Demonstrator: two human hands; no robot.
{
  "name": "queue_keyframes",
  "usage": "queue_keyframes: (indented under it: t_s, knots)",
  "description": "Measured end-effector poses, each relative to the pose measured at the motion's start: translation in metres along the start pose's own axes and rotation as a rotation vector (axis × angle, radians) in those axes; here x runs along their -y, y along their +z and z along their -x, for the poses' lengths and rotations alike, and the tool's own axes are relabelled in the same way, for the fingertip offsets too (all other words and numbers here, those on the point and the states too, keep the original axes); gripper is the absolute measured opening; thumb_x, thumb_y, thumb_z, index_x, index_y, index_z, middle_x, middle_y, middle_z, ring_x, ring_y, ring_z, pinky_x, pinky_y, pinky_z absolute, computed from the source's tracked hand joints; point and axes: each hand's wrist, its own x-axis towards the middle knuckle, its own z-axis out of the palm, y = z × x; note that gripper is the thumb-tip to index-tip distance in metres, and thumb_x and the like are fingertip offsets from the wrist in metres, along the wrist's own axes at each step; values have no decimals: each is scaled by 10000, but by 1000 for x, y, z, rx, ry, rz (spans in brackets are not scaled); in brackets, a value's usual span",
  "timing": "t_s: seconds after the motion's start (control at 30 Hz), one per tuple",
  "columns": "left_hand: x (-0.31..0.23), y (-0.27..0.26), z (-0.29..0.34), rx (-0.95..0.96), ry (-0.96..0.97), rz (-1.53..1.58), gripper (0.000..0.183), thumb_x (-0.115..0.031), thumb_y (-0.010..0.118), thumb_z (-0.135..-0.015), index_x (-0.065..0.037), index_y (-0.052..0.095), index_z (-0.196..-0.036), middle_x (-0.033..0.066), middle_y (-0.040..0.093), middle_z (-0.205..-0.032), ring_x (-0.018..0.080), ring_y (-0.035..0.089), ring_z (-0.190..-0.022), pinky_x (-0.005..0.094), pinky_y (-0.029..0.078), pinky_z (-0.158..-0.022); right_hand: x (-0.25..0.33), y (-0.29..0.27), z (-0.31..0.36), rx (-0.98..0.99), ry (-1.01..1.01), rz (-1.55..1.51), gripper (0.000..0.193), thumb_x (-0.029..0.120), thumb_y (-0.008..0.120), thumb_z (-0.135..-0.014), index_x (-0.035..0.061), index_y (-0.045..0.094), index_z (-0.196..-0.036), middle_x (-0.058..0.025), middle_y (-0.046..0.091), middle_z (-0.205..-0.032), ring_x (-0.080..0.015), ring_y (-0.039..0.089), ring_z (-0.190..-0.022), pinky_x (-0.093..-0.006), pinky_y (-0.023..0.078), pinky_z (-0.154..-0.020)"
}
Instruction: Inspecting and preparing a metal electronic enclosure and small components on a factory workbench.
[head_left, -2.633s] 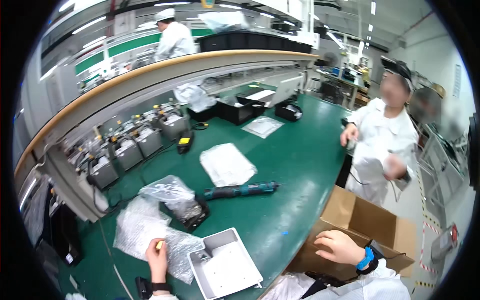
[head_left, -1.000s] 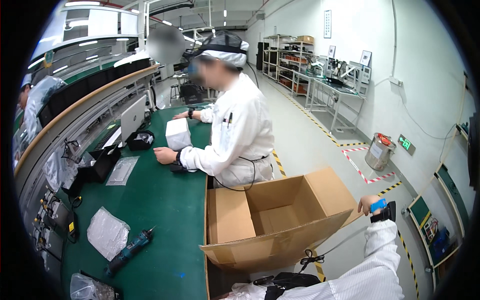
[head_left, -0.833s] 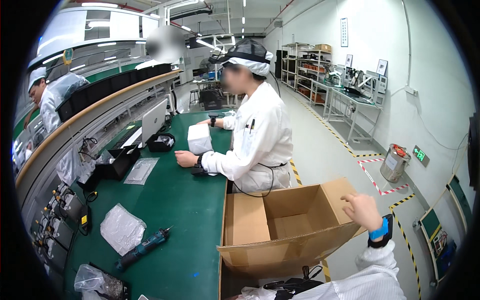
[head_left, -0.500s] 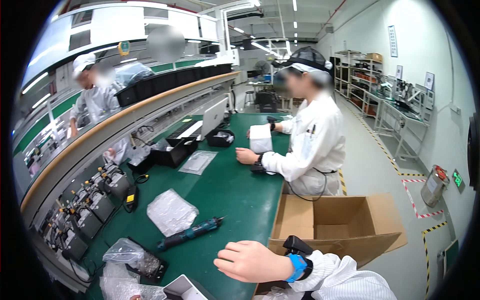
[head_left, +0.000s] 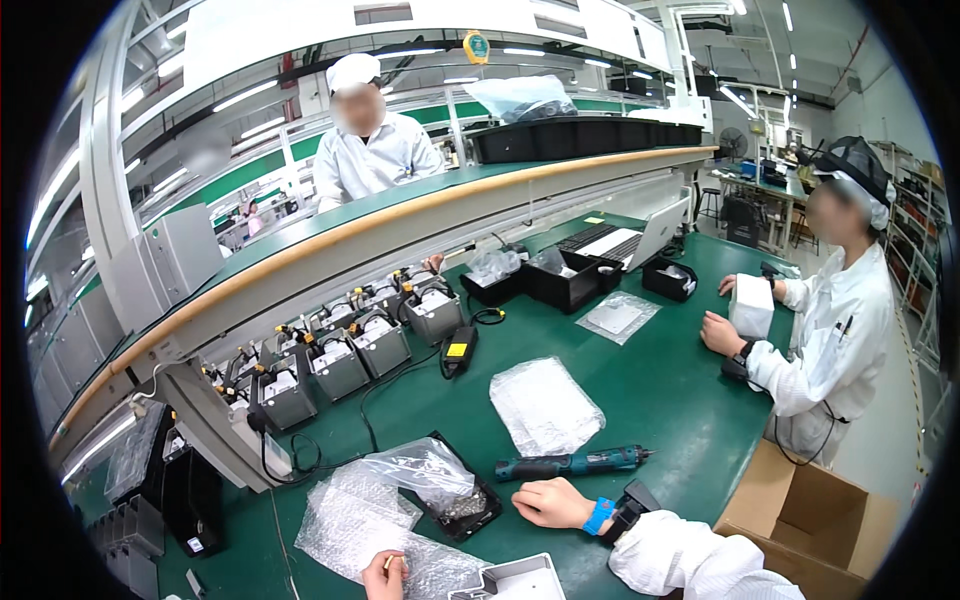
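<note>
My left hand [head_left: 383, 577] is at the lower edge, fingers pinched around something small that I cannot make out, in front of a sheet of bubble wrap [head_left: 345, 525]. To its right stands a pale grey metal housing [head_left: 540, 582], cut off by the lower edge. My right hand [head_left: 552, 503], with a blue band on the wrist, hovers palm down with loosely bent fingers; nothing shows in it. It is beside a black tray [head_left: 487, 522] of small metal parts, partly covered by a clear plastic bag [head_left: 425, 468]. Just beyond lies a teal and black electric screwdriver [head_left: 575, 465].
A bubble-wrapped flat piece [head_left: 545, 405] lies mid-table. Several grey units with cables [head_left: 380, 345] line the back left. Black bins [head_left: 565, 285] and a laptop [head_left: 655, 235] stand farther off. At right, a co-worker [head_left: 835, 330] holds a white box [head_left: 750, 305] above a cardboard carton [head_left: 800, 510].
The view has swung left. My right hand has moved from the table's right side to beside the black tray. More of my left hand shows now.
</note>
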Motion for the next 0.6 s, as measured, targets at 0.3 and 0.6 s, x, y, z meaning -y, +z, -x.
queue_keyframes:
  t_s: [0.3, 0.6]
  knots:
    - [7, 1, -2, 25, 19, -80, 175, -149, 519, -899, 17, 576, -901, 1, 516, -668, 74, 432, -596, 237, 381, -533, -3, 2, 12, 230, 22, -244, 62, 125, 586, -782, 70, 595, -811, -65, 592, -728, -254, 592, -616, -348, 463, -502]
    - [9, -1, -2, 102, 60, -143, 209, -122, 478, -907, 16, 609, -994, 64, 601, -775, 133, 515, -651, 253, 436, -613, 3, 1, 11, 363, 120, -208, 92, 158, 536, -826, 90, 563, -882, -66, 598, -787, -276, 602, -687, -378, 476, -562]
